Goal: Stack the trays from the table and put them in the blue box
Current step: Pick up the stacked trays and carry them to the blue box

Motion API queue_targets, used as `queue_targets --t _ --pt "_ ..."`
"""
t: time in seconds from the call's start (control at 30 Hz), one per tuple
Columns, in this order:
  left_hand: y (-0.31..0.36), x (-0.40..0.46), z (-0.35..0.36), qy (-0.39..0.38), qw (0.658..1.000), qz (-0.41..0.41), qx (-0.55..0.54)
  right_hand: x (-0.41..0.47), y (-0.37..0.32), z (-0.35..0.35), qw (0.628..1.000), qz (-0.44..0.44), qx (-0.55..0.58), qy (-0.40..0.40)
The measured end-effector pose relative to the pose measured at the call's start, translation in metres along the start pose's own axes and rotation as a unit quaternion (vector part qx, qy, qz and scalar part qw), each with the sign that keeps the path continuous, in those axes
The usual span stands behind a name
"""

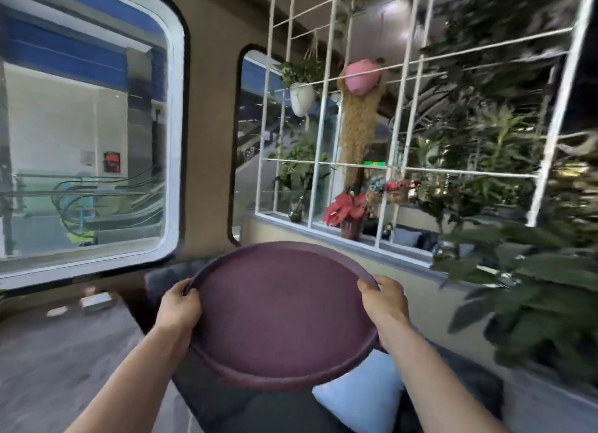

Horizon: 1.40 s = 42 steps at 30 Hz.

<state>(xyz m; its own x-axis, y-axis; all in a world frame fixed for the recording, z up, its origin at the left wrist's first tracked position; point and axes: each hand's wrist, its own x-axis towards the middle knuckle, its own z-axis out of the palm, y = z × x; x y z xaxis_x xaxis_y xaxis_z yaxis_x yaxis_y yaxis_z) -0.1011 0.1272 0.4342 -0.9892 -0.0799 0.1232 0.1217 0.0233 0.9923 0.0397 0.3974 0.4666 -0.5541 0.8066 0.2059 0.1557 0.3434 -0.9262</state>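
Observation:
A round maroon tray (281, 313) is held up in front of me, level, over a dark sofa. My left hand (179, 306) grips its left rim with the thumb on top. On the opposite side my right hand (385, 300) clamps the right rim the same way. A second rim line shows along the tray's lower edge, so it may be more than one tray; I cannot tell. No blue box and no table appear in this view.
A dark sofa (226, 410) with a pale blue cushion (359, 400) lies below the tray. A white grid trellis (323, 161) with hanging pots and plants fills the right. Leafy plants (530, 287) crowd the right edge. A large window (84, 135) is at left, wooden floor (64, 361) beneath.

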Motion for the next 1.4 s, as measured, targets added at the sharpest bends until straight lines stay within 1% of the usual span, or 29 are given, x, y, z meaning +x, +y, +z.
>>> queue_targets --t 0.1,0.17,0.23,0.33,0.4,0.5,0.63,0.73,0.83,1.0,1.1,1.23,1.33,1.37,1.4 --pt "0.007 -0.037 0.095 -0.069 0.997 0.017 0.009 0.016 0.036 -0.094 0.996 0.028 -0.017 0.081" --pt "0.012 -0.07 0.159 -0.141 0.99 0.021 0.017 0.017 0.061 -0.16 0.988 0.052 -0.018 0.145" --pt "0.017 -0.112 0.221 -0.213 0.976 0.025 0.018 0.008 0.083 -0.227 0.972 0.089 -0.025 0.214" --pt "0.026 -0.19 0.298 -0.302 0.953 0.033 -0.011 -0.025 0.108 -0.321 0.939 0.123 -0.041 0.319" --pt "0.033 -0.247 0.339 -0.363 0.931 0.043 -0.02 -0.06 0.119 -0.376 0.913 0.144 -0.053 0.378" --pt "0.038 -0.327 0.384 -0.461 0.886 0.026 -0.034 -0.124 0.132 -0.443 0.861 0.175 -0.069 0.472" --pt "0.045 -0.43 0.408 -0.577 0.816 0.0 -0.035 -0.219 0.131 -0.498 0.79 0.204 -0.091 0.571" --pt "0.047 -0.501 0.402 -0.652 0.757 0.012 -0.029 -0.294 0.123 -0.509 0.728 0.228 -0.098 0.639" --pt "0.047 -0.566 0.382 -0.724 0.689 0.02 -0.023 -0.37 0.108 -0.501 0.651 0.257 -0.113 0.705" --pt "0.054 -0.65 0.312 -0.824 0.565 0.042 -0.027 -0.484 0.075 -0.459 0.517 0.3 -0.129 0.791" --pt "0.052 -0.689 0.27 -0.869 0.49 0.056 -0.038 -0.54 0.06 -0.427 0.452 0.312 -0.128 0.826" --pt "0.041 -0.732 0.219 -0.901 0.426 0.079 -0.042 -0.599 0.048 -0.386 0.385 0.324 -0.121 0.855" --pt "0.036 -0.749 0.183 -0.913 0.394 0.091 -0.051 -0.632 0.044 -0.361 0.34 0.332 -0.114 0.872" --pt "0.034 -0.752 0.173 -0.917 0.384 0.091 -0.054 -0.642 0.044 -0.354 0.329 0.34 -0.113 0.874" --pt "0.031 -0.754 0.164 -0.92 0.376 0.093 -0.055 -0.651 0.045 -0.348 0.326 0.342 -0.112 0.874"
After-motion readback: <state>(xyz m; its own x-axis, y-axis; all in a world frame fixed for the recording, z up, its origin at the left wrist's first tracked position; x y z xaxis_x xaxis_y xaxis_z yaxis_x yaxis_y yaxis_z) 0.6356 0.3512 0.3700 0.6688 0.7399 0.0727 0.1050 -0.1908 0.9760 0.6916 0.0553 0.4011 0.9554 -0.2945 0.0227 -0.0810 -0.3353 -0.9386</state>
